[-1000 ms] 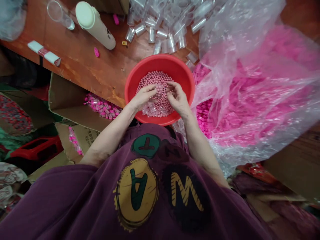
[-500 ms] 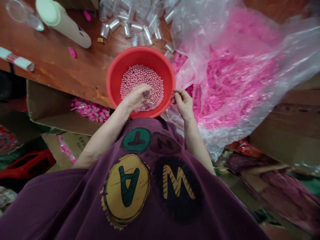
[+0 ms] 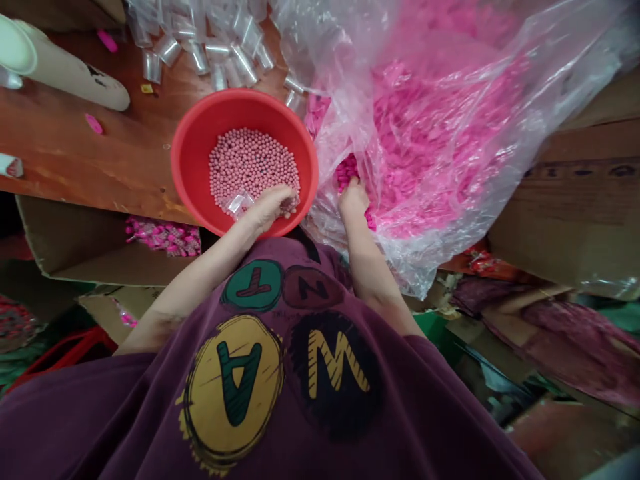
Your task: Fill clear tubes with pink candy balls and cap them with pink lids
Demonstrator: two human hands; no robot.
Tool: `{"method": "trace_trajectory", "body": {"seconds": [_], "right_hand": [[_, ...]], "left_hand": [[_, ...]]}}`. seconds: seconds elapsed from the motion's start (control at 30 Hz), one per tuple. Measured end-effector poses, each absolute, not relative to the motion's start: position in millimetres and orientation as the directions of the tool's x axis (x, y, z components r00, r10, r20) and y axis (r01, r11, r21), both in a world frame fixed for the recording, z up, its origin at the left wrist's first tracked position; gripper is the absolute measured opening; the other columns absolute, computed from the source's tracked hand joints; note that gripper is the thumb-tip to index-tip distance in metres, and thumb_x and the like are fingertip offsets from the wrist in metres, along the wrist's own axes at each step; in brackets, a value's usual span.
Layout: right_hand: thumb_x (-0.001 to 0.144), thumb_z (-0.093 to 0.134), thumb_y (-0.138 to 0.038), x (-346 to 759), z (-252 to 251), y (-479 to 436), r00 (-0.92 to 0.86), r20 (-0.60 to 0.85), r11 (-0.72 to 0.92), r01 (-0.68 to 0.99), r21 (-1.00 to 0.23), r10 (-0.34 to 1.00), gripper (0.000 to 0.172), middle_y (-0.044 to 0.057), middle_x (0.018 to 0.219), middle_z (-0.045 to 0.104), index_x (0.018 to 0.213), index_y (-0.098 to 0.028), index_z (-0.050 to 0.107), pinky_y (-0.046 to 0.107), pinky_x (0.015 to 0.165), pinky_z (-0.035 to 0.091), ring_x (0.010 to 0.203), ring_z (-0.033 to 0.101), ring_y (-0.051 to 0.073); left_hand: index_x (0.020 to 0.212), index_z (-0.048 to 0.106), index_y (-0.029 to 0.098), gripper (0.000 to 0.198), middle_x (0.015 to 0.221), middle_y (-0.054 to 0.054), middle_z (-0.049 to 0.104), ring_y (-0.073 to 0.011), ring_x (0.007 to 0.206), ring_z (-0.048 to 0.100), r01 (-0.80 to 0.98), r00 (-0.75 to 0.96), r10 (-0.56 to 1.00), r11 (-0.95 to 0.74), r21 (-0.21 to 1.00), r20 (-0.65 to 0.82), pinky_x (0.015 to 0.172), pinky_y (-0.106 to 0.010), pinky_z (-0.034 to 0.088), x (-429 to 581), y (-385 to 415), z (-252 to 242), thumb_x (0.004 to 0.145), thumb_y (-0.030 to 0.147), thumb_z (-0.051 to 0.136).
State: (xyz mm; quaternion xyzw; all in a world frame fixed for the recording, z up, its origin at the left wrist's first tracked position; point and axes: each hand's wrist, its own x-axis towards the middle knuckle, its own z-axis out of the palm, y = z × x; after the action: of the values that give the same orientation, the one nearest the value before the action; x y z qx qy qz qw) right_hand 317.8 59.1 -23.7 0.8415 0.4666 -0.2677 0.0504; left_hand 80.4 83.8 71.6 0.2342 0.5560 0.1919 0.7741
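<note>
A red bowl [image 3: 187,153] holds many small pink beads [image 3: 253,160]. My left hand [image 3: 273,205] is inside the bowl at its near right side, with the fingers curled down at the beads. What they close on is hidden. Beside that wrist, a clear plastic container [image 3: 239,203] lies on the beads. My right hand [image 3: 354,200] reaches into the opening of a clear plastic bag [image 3: 345,120], right of the bowl. Its fingertips are out of sight among small bright pink pieces [image 3: 346,171].
Several clear containers [image 3: 200,57] lie behind the bowl on the brown table [image 3: 145,143]. A pale bottle [image 3: 80,77] lies at the far left, near a pink piece [image 3: 94,124]. Below the table edge, a cardboard box [image 3: 100,247] holds filled pink items [image 3: 165,235].
My right hand has moved from the bowl's rim into the bag among the pink pieces. My left hand is lower in the bowl. The view has shifted right.
</note>
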Motion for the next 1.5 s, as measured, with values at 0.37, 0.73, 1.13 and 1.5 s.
{"method": "trace_trajectory", "body": {"seconds": [0.37,0.73,1.13,1.5], "right_hand": [[0.107,0.049,-0.027,347.4,-8.9,39.2,0.239,-0.382,-0.381,0.852,-0.359,0.893,0.028,0.025,0.145,0.071,0.117,-0.016,0.073,0.062,0.122,0.052,0.133,0.068,0.038],[0.102,0.059,-0.079,296.2,40.8,36.7,0.204,-0.153,-0.220,0.366,-0.904,0.967,0.062,0.005,0.113,0.069,0.143,-0.032,0.054,0.044,0.085,0.068,0.092,0.074,0.021],[0.115,0.044,-0.055,253.4,99.8,47.2,-0.115,-0.120,-0.039,0.539,-0.841,0.986,0.049,0.013,0.139,0.066,0.154,-0.035,0.066,0.062,0.125,0.055,0.136,0.065,0.033],[0.110,0.059,-0.052,255.7,96.0,53.6,-0.057,-0.100,-0.061,0.478,-0.876,0.993,0.039,0.007,0.127,0.081,0.141,-0.036,0.078,0.056,0.111,0.064,0.117,0.075,0.029]], "left_hand": [[0.080,0.070,0.021,0.019,0.075,-0.004,0.065,-0.0141,0.069,0.062,-0.115,0.357,0.538,0.837,0.536,-0.764,0.060,-0.029,0.046,82.1,79.4,73.7,0.091,0.036,0.071],[0.107,0.073,0.018,0.020,0.096,-0.004,0.076,-0.0130,0.079,0.071,-0.233,0.423,0.565,0.823,0.518,-0.708,0.067,-0.026,0.052,87.5,85.9,88.0,0.090,0.011,0.066],[0.112,0.079,0.022,0.023,0.090,-0.002,0.075,-0.0114,0.072,0.067,-0.233,0.419,0.674,0.727,0.646,-0.608,0.060,-0.023,0.046,70.5,82.1,85.6,0.093,0.030,0.087],[0.109,0.079,0.022,0.036,0.086,0.000,0.075,-0.0104,0.065,0.063,-0.243,0.400,0.671,0.735,0.633,-0.625,0.055,-0.022,0.040,67.8,80.8,90.0,0.079,0.036,0.095]]}}
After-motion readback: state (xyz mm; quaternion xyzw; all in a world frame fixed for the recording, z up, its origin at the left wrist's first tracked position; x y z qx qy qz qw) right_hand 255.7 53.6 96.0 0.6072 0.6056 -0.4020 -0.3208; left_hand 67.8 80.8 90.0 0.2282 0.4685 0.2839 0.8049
